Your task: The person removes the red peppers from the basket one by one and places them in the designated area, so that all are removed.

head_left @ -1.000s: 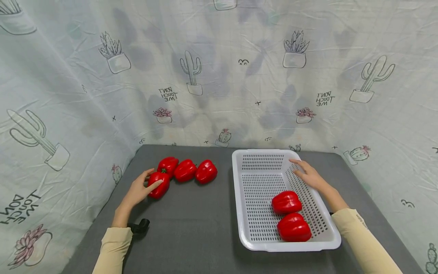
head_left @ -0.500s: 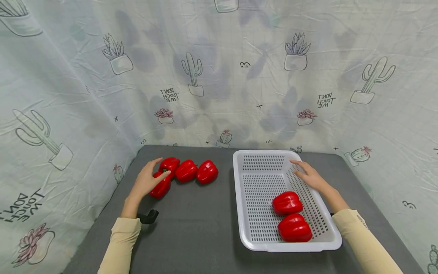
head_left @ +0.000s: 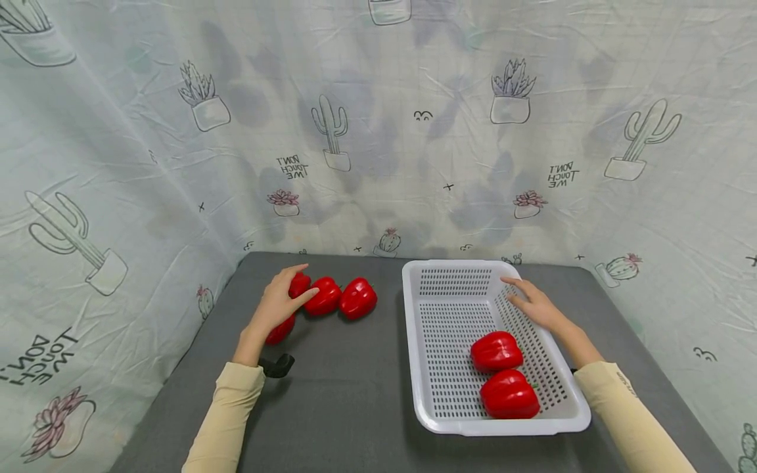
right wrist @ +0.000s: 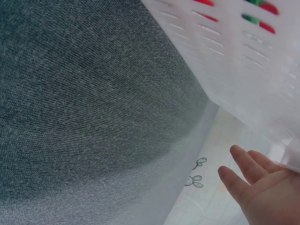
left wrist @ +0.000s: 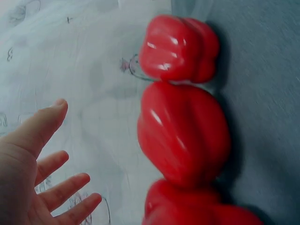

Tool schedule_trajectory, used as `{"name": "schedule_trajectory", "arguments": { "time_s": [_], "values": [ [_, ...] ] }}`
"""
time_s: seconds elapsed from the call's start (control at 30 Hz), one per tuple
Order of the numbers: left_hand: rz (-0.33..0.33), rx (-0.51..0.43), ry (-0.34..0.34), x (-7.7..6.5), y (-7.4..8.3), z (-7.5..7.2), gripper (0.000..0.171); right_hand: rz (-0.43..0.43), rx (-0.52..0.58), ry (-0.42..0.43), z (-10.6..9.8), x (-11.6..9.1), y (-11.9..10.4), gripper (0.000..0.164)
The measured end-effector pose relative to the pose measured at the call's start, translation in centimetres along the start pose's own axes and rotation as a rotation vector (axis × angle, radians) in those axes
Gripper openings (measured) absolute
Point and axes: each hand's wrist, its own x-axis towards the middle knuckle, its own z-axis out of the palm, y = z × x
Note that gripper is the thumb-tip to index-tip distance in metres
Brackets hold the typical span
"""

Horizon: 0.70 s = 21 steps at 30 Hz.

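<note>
In the head view my left hand (head_left: 278,301) is held over the left end of a group of red bell peppers, thumb and fingers spread. It partly hides a far bell pepper (head_left: 299,284) and a nearer bell pepper (head_left: 280,330). Just right of its fingertips lies another bell pepper (head_left: 324,297), with one more bell pepper (head_left: 358,298) beside that. The left wrist view has the thumb and fingers (left wrist: 65,187) apart from the peppers. My right hand (head_left: 535,305) is at the right rim of a white perforated basket (head_left: 416,368), its fingers loosely extended; whether it touches is unclear.
Two red bell peppers lie in the basket's near right part, a farther bell pepper (head_left: 495,350) and a nearer bell pepper (head_left: 509,394). Everything stands on a dark grey table (head_left: 337,401). A cactus-print cloth (head_left: 384,131) hangs behind and at both sides.
My left hand has moved away from the nearest left pepper, rightward and farther back over the group. That pepper stays on the table. My right hand and the basket stay put.
</note>
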Motion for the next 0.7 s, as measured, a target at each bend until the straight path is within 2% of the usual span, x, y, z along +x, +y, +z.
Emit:
{"name": "schedule_trajectory", "arguments": {
  "time_s": [0.23,0.7],
  "values": [
    [0.072,-0.006,-0.023,1.3,1.9,1.0,0.065,-0.001,0.000,0.006,0.0,0.1,-0.3,0.048],
    [0.167,0.017,-0.088,2.9,4.2,3.7,0.064,-0.021,-0.025,0.016,0.1,0.1,0.0,0.048]
  ]
}}
